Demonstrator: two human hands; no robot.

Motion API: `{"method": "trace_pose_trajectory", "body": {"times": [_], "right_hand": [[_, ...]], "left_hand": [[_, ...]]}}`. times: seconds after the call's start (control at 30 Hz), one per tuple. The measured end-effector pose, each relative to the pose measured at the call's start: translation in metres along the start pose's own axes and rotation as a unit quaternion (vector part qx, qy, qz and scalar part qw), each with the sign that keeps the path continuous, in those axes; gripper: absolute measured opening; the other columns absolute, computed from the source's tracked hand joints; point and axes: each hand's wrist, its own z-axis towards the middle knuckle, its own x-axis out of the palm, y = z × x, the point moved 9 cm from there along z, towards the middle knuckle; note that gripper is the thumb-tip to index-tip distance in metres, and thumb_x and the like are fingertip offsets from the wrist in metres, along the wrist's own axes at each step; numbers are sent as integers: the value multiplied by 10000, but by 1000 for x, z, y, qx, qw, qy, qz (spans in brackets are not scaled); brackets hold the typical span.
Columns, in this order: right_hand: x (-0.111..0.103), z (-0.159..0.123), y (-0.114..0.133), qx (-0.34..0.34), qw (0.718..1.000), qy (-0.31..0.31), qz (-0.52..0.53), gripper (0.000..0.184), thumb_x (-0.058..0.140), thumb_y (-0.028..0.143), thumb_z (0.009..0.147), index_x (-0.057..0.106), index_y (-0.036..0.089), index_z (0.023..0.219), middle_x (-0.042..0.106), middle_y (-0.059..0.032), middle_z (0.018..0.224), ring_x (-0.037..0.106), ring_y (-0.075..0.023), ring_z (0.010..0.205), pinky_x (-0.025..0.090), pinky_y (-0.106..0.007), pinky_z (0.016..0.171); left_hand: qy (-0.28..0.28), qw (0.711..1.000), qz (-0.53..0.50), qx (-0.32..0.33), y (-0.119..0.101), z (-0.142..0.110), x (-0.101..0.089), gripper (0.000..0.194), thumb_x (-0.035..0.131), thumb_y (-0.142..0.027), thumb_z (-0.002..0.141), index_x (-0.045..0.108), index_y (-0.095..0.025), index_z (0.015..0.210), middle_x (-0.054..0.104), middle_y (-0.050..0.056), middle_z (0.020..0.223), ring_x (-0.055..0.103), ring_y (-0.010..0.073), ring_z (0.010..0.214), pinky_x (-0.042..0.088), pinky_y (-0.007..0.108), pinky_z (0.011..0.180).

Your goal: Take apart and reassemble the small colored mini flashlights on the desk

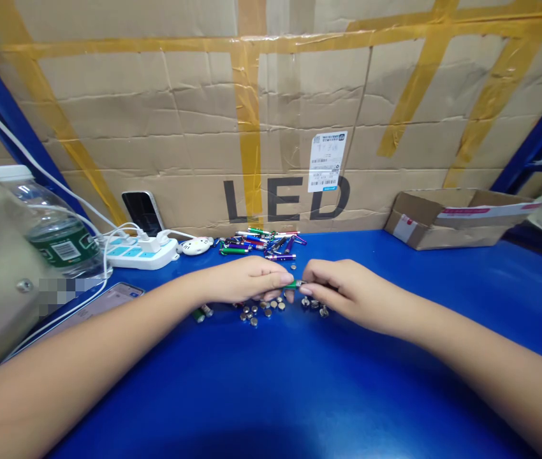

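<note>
Near the middle of the blue table, my left hand [242, 280] is closed around a small green mini flashlight [292, 285], whose barrel shows past the thumb. My right hand [352, 293] pinches its silvery end, partly hidden by the fingertips. Below my left hand lie several button cells [254, 313]. A few silvery metal end caps [315, 305] sit under my right fingers. Behind both hands is a pile of mini flashlights [256, 242] in green, blue, purple and red. Two more tubes [199, 315] lie beneath my left wrist, partly covered.
A white power strip [151, 255] with plugged-in cables, an upright phone [141, 212] and a water bottle [60, 236] stand at left. Another phone [103, 306] lies flat beside my left forearm. An open cardboard box [462, 220] is at right. A large taped carton [194, 127] forms the back.
</note>
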Motion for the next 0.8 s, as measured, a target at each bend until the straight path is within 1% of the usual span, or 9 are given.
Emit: {"method": "trace_pose_trajectory", "body": {"times": [0.07, 0.1, 0.13, 0.2, 0.3, 0.4, 0.47, 0.63, 0.8], "right_hand": [[-2, -2, 6, -19, 996, 1, -90, 243, 390, 339, 930, 526, 197, 786, 572, -3, 657, 491, -127, 566, 297, -238, 540], [-4, -2, 7, -24, 992, 1, -124, 255, 382, 340, 934, 528, 199, 780, 582, -10, 666, 497, -130, 568, 291, -243, 541], [-5, -3, 8, -25, 989, 4, -145, 264, 377, 345, 936, 531, 201, 778, 593, -16, 679, 504, -133, 574, 288, -247, 543], [-5, -5, 6, -17, 987, 26, -157, 260, 387, 348, 929, 542, 204, 778, 614, -23, 706, 519, -132, 585, 287, -248, 540], [-1, -6, -5, 16, 983, 62, -170, 233, 430, 339, 895, 539, 204, 738, 617, -20, 691, 507, -126, 565, 265, -250, 514], [2, -6, -13, 36, 978, 76, -190, 211, 439, 300, 864, 514, 201, 693, 600, -17, 658, 480, -125, 546, 247, -248, 503], [6, -6, -13, 36, 976, 88, -195, 183, 437, 264, 841, 512, 201, 688, 594, -18, 651, 475, -128, 546, 247, -247, 506], [15, -9, -4, 31, 970, 115, -213, 140, 445, 240, 806, 532, 203, 702, 605, -26, 659, 489, -141, 551, 252, -254, 512], [17, -8, 1, 35, 961, 113, -250, 114, 457, 236, 789, 530, 195, 711, 620, -40, 682, 521, -152, 561, 243, -267, 508]], "left_hand": [[35, 997, -39, -55, 14, -4, 1, 472, 308, -500, 941, 638, -165, 898, 472, -28, 589, 404, 82, 475, 367, 205, 475], [36, 997, -23, -66, 18, -5, -2, 460, 337, -509, 930, 651, -174, 904, 495, -25, 597, 422, 84, 483, 374, 208, 484], [28, 997, 11, -65, 21, -6, -6, 422, 388, -504, 914, 664, -185, 902, 541, -17, 630, 466, 91, 520, 394, 211, 518], [11, 994, 100, -36, 20, -6, -16, 304, 509, -456, 870, 685, -211, 904, 643, 4, 772, 568, 117, 677, 435, 226, 644], [6, 982, 191, 9, 15, -6, -22, 199, 598, -368, 828, 697, -236, 940, 685, 19, 946, 605, 149, 880, 432, 248, 800], [11, 976, 216, 11, 17, -7, -27, 197, 595, -346, 834, 690, -248, 976, 687, 14, 976, 607, 145, 918, 429, 240, 824], [4, 976, 217, -6, 22, -9, -34, 213, 581, -351, 842, 681, -250, 1000, 682, 13, 1012, 608, 144, 937, 430, 235, 832], [-19, 968, 236, -78, 55, -18, -56, 269, 525, -377, 860, 648, -257, 1067, 651, 9, 1118, 588, 155, 1011, 420, 242, 860], [-14, 947, 295, -127, 82, -28, -64, 287, 493, -314, 847, 650, -254, 1079, 645, 13, 1135, 576, 164, 1026, 405, 246, 854]]}}
